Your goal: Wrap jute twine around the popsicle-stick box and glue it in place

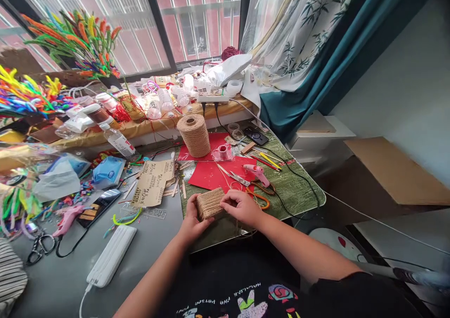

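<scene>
A small block wrapped in rows of jute twine [210, 203] is held over the near edge of the green mat. My left hand [191, 225] grips its left end, thumb along the near side and fingers behind. At the right end, my right hand [244, 209] pinches the twine with thumb and forefinger; the fingertips partly cover the strand. Thin loose twine hangs below that hand. Just beyond lie scissors with orange handles [262, 202], a pink glue gun [258, 173] and red sheets [204, 175]. A large spool of twine [194, 137] stands upright behind.
Sandpaper sheets [153, 183] and wooden sticks lie to the left. A white power strip [111, 256], another pink glue gun [69, 218] and black scissors [41, 248] are on the grey table. A black cable [304, 183] crosses the mat near a phone [255, 135]. Bottles crowd the windowsill.
</scene>
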Available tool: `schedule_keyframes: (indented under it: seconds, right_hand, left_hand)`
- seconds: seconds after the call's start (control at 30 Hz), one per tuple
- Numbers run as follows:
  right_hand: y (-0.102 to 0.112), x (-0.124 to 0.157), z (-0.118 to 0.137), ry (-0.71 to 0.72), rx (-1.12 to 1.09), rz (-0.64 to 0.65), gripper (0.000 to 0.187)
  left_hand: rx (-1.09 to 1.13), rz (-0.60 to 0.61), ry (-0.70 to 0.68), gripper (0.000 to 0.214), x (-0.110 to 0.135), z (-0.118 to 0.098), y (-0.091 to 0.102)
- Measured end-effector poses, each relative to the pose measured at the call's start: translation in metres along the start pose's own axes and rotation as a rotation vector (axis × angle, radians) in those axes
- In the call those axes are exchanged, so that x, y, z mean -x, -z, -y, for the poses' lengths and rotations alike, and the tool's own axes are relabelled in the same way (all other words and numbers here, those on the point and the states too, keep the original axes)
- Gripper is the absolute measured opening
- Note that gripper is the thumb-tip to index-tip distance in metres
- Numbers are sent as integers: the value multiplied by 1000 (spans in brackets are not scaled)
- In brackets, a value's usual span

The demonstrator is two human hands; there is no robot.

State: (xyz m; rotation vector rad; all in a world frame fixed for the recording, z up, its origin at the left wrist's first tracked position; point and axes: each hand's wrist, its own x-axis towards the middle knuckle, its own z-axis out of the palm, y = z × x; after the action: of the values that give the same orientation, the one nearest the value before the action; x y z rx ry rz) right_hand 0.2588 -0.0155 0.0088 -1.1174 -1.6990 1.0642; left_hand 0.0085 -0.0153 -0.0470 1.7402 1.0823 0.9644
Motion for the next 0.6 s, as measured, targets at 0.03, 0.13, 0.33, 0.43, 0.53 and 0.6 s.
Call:
schedule_keyframes:
  seconds: [0.03,0.13,0.33,0.43,0.53,0.6]
  right_hand:
    - [-2,-1,3,2,11,2,9]
    - [-14,-3,8,21,73,14,6]
    - [-33,-7,13,64,239,28,8]
    - [-34,-8,16,48,248,16,8]
    - [-25,-10,18,35,220,16,6]
    - [-18,-11,18,16,211,6,8]
  left_hand:
    - [4,15,-5,82,2,1,2]
    - [-37,83,-36,81,4,-7,14]
    - [-301,94,-80,89,-13,-39,30]
    - [-353,129,-82,76,-18,-44,29]
    - [-337,129,-75,74,-17,-43,29]
    - [-332,120,-74,72,-15,-42,29]
